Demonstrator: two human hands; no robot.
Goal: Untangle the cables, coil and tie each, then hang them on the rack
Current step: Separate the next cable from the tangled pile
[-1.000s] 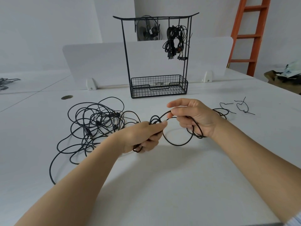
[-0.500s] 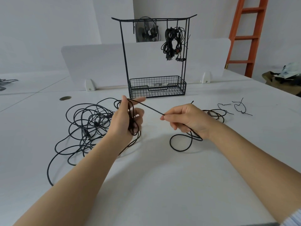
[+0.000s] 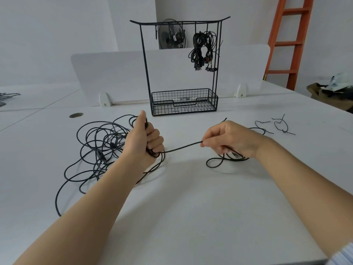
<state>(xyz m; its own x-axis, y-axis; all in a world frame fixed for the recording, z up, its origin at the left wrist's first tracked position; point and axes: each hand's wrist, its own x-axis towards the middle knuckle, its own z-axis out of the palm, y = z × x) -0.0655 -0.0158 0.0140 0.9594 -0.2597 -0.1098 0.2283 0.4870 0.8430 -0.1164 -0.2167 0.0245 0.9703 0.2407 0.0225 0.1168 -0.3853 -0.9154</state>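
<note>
My left grip (image 3: 145, 138) was clamped in an upright fist, thumb on top, round several gathered turns of the thin black cable (image 3: 181, 147). My right grip (image 3: 229, 138) pinched that same cable between thumb and forefinger, with the other fingers curled loosely above the slack.

Between the two grips one strand ran almost straight. Its long axis lay across my body, leaving the bottom of the left fist and climbing slightly to the right pinch. The part not yet gathered lay on the far side of the right grip, as a small loop and some loose turns resting on the white tabletop (image 3: 191, 207) just beneath that wrist. I judged the left grip to be the holder of the coil and the right grip the feeder. The next turn called for the right grip to carry the strand back across to the left.

Outward from the left grip, the loose heap of black cables (image 3: 99, 142) sprawled on the tabletop. I could not tell whether my cable was free of it.

Ahead of both grips stood the black wire rack (image 3: 179, 22), with coiled black bundles (image 3: 200, 48) hanging near its right end. Short black wire ties (image 3: 280, 126) lay beyond the right grip.
</note>
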